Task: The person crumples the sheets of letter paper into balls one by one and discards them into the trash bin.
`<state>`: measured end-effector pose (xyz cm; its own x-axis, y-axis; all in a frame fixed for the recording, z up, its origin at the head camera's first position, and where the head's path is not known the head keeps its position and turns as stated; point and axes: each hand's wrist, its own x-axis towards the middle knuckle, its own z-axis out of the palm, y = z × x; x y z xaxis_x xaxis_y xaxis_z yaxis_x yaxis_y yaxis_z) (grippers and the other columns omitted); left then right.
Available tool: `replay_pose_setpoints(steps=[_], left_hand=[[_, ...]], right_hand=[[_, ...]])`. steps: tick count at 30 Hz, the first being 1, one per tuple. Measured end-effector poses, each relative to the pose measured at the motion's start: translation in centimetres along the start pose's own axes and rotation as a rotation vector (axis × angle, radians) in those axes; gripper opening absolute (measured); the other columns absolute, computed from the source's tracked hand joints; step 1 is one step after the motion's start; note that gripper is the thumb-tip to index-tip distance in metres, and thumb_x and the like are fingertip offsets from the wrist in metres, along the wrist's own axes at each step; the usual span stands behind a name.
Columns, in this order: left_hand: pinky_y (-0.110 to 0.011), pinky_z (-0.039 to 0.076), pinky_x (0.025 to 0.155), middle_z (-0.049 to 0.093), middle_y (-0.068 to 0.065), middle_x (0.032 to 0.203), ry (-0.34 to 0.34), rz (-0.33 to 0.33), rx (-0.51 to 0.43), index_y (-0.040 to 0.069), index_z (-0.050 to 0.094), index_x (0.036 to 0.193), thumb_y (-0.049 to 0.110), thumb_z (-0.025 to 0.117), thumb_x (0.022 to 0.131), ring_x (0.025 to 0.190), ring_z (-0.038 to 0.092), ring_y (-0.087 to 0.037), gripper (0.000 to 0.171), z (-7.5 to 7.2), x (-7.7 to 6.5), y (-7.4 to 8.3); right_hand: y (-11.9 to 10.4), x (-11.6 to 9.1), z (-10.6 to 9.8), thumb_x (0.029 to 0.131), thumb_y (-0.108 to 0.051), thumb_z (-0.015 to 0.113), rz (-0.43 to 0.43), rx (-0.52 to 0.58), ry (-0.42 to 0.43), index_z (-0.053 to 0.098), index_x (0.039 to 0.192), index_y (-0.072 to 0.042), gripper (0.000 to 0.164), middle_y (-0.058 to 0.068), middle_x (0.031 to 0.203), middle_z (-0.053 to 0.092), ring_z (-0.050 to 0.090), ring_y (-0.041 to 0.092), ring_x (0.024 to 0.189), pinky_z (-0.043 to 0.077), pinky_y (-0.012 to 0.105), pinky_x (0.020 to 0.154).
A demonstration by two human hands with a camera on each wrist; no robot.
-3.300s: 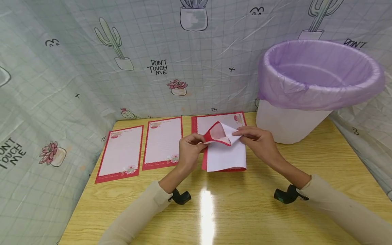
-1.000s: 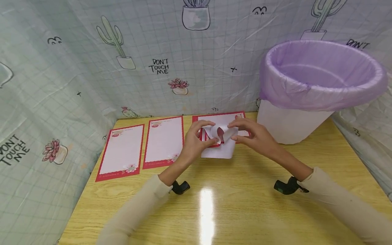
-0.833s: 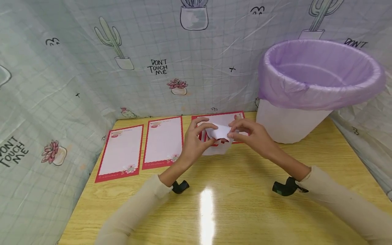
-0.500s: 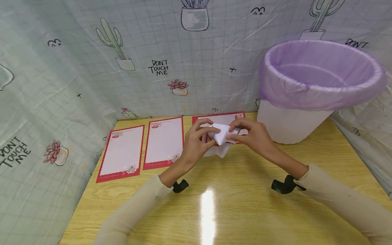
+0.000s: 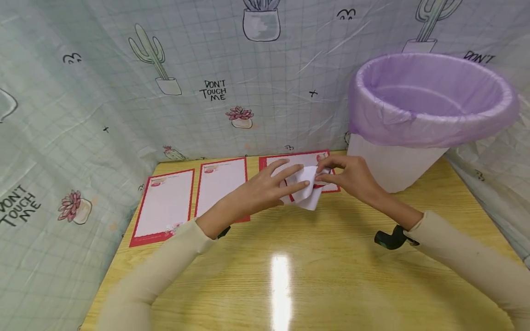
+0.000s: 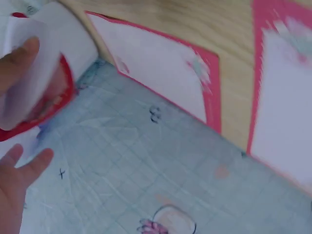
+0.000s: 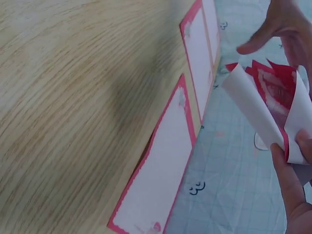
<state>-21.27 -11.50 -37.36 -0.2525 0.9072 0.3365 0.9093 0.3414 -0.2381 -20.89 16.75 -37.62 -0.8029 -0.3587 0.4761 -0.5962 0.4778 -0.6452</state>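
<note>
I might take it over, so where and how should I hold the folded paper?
Probably pinch the folded paper by its near edge, coming from the near side: that edge sticks out free, while the right hand pinches its right side.

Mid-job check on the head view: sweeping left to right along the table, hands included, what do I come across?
Leftmost red-bordered sheet → second red-bordered sheet → left hand → curled paper → right hand → purple-lined bin.
</note>
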Motion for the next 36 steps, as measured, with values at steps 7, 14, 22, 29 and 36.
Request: replay_pose_setpoints(steps=[7,14,22,29,36], left_hand=[[-0.034,0.052,0.102,0.034,-0.014,0.161,-0.069,0.105,0.204,0.012,0.037,0.157,0.005,0.077,0.090,0.145,0.033,-0.041,0.079,0.4,-0.2,-0.3],[-0.027,0.060,0.075,0.043,-0.014,0.155,0.014,0.095,0.289,0.005,0.047,0.151,-0.001,0.064,0.098,0.135,0.045,-0.040,0.056,0.5,0.1,0.4],[-0.027,0.059,0.080,0.060,-0.010,0.139,0.158,0.109,0.395,0.006,0.065,0.135,0.004,0.066,0.099,0.121,0.056,-0.035,0.036,-0.1,1.1,0.8],[-0.050,0.044,0.111,0.067,-0.010,0.128,0.209,0.155,0.335,0.006,0.072,0.126,0.014,0.068,0.099,0.131,0.054,-0.038,0.028,-0.3,1.5,0.5],[-0.039,0.047,0.109,0.066,-0.017,0.131,0.218,0.213,0.324,0.000,0.070,0.127,0.016,0.069,0.098,0.126,0.062,-0.029,0.033,-0.1,1.2,0.5]], right_hand=[[-0.1,0.4,-0.5,0.081,-0.005,0.085,0.062,0.064,-0.010,0.076,0.093,-0.011,0.016,0.003,0.101,0.075,0.068,0.013,0.091,0.056,0.019,0.084],[-0.5,0.7,-0.4,0.082,-0.003,0.084,0.105,0.094,0.020,0.076,0.092,-0.009,0.014,0.003,0.099,0.075,0.065,0.009,0.086,0.054,0.015,0.076],[-0.9,0.9,0.1,0.082,-0.006,0.085,0.089,0.029,0.069,0.077,0.091,-0.011,0.013,-0.001,0.087,0.074,0.060,0.010,0.080,0.049,0.017,0.069],[-0.8,0.7,0.1,0.082,-0.004,0.084,0.074,0.045,0.034,0.076,0.089,-0.014,0.015,-0.003,0.089,0.074,0.064,0.009,0.082,0.052,0.015,0.074],[-0.8,0.5,0.3,0.082,-0.005,0.084,0.048,0.059,0.040,0.076,0.091,-0.014,0.015,-0.003,0.091,0.074,0.065,0.008,0.082,0.052,0.014,0.074]])
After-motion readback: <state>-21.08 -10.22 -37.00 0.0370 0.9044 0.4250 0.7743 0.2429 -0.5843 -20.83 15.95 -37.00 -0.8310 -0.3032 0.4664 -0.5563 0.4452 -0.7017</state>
